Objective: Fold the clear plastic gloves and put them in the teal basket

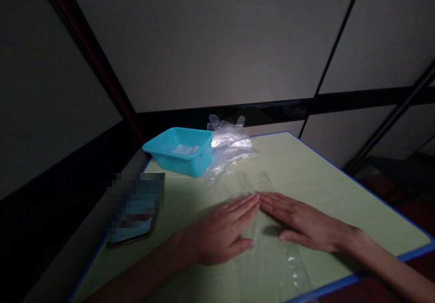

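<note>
A thin clear plastic glove (268, 262) lies spread on the pale yellow-green table, its finger parts reaching past my fingertips. My left hand (226, 230) rests palm down on it, fingers stretched out. From the right, my right hand (301, 219) lies flat on the same plastic, fingers extended. The fingertips of both hands meet near the middle. Beyond them sits a crumpled pile of clear plastic gloves (231, 142), beside a turquoise basket (195, 162) with something pale inside.
A phone-like device (139, 212), its screen blurred out, lies at the table's left edge. The table (322, 176) has blue edging. Behind it stand grey panels (217, 45) with a black band.
</note>
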The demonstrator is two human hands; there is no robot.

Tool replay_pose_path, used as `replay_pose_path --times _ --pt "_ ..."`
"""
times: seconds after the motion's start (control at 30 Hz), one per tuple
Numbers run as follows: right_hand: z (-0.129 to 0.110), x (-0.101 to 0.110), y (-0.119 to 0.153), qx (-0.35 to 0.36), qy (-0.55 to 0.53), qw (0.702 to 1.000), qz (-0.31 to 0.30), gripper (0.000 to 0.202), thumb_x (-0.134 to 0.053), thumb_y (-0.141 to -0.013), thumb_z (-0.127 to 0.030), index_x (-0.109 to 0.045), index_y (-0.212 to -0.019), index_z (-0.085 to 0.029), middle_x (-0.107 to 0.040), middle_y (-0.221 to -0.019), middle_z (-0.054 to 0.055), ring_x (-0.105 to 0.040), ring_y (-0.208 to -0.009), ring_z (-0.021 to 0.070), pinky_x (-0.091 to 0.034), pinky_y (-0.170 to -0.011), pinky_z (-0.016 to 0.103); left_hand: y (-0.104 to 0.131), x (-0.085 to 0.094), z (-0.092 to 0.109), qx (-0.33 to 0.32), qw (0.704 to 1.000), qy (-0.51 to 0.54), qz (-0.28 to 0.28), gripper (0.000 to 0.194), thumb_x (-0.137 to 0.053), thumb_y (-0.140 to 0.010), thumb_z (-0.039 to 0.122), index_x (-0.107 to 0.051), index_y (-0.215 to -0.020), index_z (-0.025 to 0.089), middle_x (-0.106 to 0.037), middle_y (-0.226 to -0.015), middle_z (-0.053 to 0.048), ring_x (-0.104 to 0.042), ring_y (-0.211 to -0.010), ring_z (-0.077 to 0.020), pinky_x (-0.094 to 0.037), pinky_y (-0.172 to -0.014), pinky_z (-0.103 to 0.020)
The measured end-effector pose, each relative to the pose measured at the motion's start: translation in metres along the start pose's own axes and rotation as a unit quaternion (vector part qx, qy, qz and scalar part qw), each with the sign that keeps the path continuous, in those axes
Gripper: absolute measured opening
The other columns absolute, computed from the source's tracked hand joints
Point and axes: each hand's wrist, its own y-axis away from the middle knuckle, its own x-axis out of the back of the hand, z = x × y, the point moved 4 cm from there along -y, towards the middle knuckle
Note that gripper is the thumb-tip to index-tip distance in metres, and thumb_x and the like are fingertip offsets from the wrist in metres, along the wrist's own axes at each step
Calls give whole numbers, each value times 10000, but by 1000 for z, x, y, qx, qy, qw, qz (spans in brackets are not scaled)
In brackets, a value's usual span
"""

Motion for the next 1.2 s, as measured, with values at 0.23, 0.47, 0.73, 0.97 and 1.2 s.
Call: replay_pose_path --times 0.23,0.47,0.73,0.97,1.2 --pt "2 -17 3 -37 25 999 -10 701 -399 -855 -480 -96 -1385 -134 -172 -1426 116 -130 -1305 229 -117 -1067 446 -8 -17 19 -88 990 88 -67 600 -399 -865 409 -241 -1343 83 -142 -1428 -125 -101 -1313 -220 -175 -1077 -350" --pt "5 9 -4 -46 -22 999 -9 573 -349 -902 -392 -111 -1387 -201 -166 -1437 43 -140 -1308 196 -142 -1072 425 -11 -22 26 -116 985 89 -90 614 -381 -867 406 -225 -1347 55 -186 -1420 -131 -129 -1310 -223 -120 -1083 -332" --pt "24 4 -67 3 -39 999 -32 480 -251 -930 -384 -240 -1358 -167 -330 -1379 72 -232 -1284 179 -154 -1068 432 -19 -27 28 -133 987 64 -71 575 -362 -866 376 -271 -1327 43 -209 -1422 -109 -139 -1310 -207 -116 -1077 -306" --pt "55 15 -67 -66 -66 995 45 467 -248 -919 -427 -325 -1326 -211 -361 -1363 63 -311 -1250 200 -221 -1045 435 -20 -25 25 -138 987 53 -62 573 -367 -864 397 -290 -1320 58 -215 -1421 -103 -142 -1311 -204 -95 -1080 -308" --pt "59 11 -54 -19 -31 999 24 472 -251 -923 -401 -216 -1364 -235 -193 -1433 11 -136 -1309 187 -136 -1069 429 -19 -26 25 -149 986 54 -56 554 -397 -854 391 -306 -1321 108 -213 -1424 -80 -139 -1310 -211 -111 -1079 -324"
